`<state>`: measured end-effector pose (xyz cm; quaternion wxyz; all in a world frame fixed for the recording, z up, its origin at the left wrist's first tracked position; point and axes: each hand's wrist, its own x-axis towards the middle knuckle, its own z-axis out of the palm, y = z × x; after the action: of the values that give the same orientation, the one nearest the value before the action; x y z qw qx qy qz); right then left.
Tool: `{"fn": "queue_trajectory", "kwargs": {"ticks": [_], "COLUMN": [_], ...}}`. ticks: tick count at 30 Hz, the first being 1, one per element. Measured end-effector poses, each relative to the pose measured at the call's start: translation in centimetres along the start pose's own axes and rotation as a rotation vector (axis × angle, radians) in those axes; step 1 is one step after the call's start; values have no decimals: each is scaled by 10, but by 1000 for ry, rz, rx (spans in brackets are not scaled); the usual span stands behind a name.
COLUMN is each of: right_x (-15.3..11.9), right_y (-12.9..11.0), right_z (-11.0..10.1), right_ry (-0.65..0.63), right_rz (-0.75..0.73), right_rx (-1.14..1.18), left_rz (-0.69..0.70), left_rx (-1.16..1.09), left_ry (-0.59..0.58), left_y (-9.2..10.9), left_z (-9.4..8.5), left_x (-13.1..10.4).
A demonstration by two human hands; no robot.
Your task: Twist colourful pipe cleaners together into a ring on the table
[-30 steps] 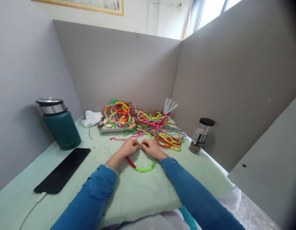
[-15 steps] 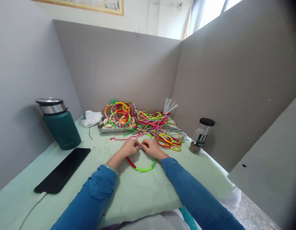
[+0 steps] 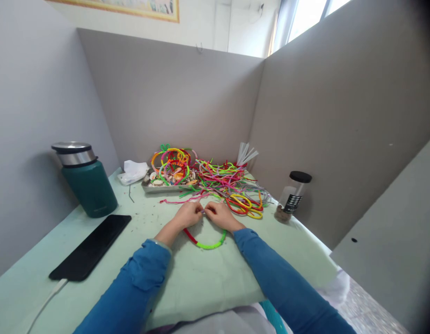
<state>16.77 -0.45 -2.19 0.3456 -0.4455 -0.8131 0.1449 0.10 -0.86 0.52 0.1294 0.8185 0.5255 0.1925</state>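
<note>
A curved ring of red and green fuzzy stems (image 3: 211, 246) lies on the pale green cloth, its lower arc showing between my forearms. Both hands meet at its far side. My left hand (image 3: 189, 215) pinches a small purple piece (image 3: 202, 211) with thumb and fingertips. Close beside it, my right hand (image 3: 220, 215) pinches the same purple piece from the right. The fingers hide how the ring's ends meet there.
Behind my hands stand a metal tray (image 3: 166, 189) with coloured loops and a heap of fuzzy stems (image 3: 222, 175). Yellow and red loops (image 3: 244, 204) lie right. A green bottle (image 3: 89, 185) and black phone (image 3: 91, 248) are left, a clear jar (image 3: 292, 197) far right.
</note>
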Motion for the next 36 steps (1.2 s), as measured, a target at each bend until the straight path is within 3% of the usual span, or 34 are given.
{"fn": "queue_trajectory", "kwargs": {"ticks": [36], "right_x": [0], "right_y": [2], "right_z": [1], "right_ry": [-12], "right_rz": [7], "right_rx": [-11], "left_rz": [13], "left_rx": [25], "left_ry": [1], "left_y": [-3], "left_z": [4], "left_x": [2]}}
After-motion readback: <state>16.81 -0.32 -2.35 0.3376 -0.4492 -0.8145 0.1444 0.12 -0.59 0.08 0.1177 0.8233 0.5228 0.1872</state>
